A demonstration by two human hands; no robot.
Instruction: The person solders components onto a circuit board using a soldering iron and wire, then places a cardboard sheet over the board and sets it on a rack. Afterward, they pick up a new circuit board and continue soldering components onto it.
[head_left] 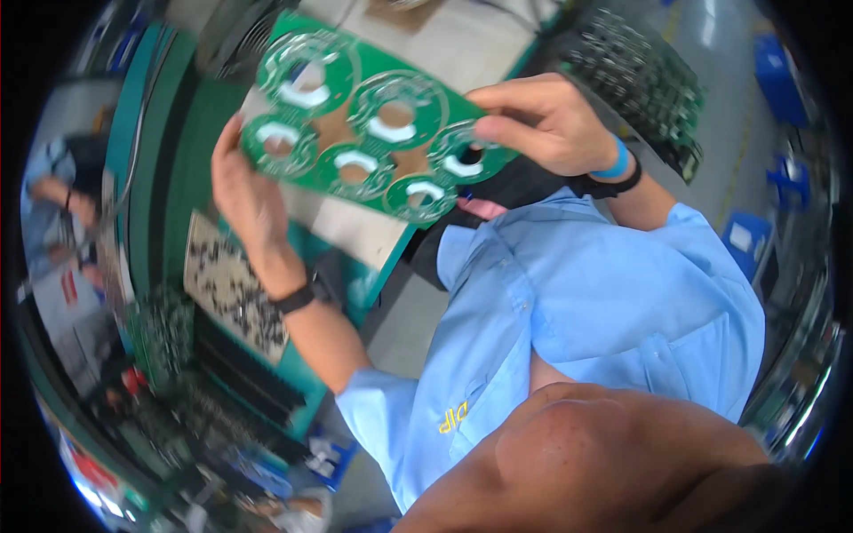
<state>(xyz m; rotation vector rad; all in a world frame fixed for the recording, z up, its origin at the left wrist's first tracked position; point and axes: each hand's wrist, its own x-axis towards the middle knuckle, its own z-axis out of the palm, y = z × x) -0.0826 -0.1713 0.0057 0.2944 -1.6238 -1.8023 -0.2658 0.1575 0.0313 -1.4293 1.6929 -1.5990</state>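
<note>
A green circuit board panel is held up in front of me, tilted, with several round ring-shaped sections. White curved patches show around the holes in the rings. My left hand is closed on the panel's left edge, some of its fingers hidden behind it. At the right end, my right hand pinches the corner, its thumb lying over the face. A dark band circles my left wrist; blue and dark bands are on the right one.
Below my left forearm lies a pale sheet scattered with small black parts, beside a dark ridged rack. Many populated circuit boards stand at the upper right. Blue bins are on the far right. Another person's arm shows at far left.
</note>
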